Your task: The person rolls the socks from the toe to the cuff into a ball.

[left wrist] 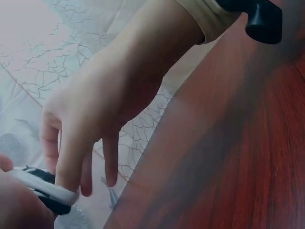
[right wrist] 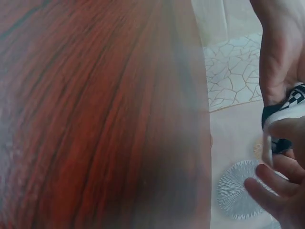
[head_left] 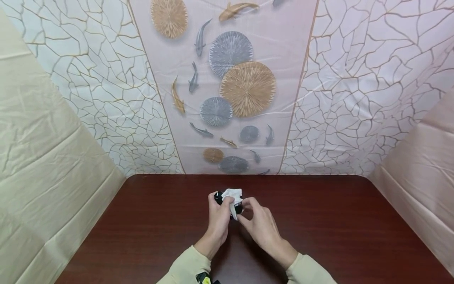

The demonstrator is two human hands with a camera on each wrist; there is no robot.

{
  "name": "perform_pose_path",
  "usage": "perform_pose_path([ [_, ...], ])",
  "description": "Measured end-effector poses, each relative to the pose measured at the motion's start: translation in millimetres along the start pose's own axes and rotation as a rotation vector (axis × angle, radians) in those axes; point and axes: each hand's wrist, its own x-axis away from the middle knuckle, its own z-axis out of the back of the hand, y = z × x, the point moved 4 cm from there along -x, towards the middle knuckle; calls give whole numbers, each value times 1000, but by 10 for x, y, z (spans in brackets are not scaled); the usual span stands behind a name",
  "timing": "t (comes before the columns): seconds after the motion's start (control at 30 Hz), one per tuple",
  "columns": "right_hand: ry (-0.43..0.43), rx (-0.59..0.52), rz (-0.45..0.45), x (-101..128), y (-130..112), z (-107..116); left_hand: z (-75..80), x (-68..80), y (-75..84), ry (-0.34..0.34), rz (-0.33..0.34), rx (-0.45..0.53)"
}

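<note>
A small black-and-white cloth bundle (head_left: 229,200) is held above the middle of the dark wooden surface (head_left: 337,232), well clear of every edge. It is grasped by the left hand (head_left: 218,219) and pinched by the right hand (head_left: 260,225), grip clenched on it in both. Bare wood is seen to either side. The bundle's checked black-and-white trim (right wrist: 290,102) is shown only in the right wrist view.
</note>
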Motion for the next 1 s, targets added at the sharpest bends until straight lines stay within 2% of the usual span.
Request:
perform_pose_path([
  [0.23,102,-105,32,-43,-2,65,28,0,29,-60,48,-101],
  [0.47,121,-176,134,-90,23,112,95,-15,65,-120,46,-192],
  [0.67,142,-148,188,-89,85,172,208,-104,90,-170,18,-253],
  [1.0,114,-43,297,-53,62,234,366,-229,157,-385,42,-368],
])
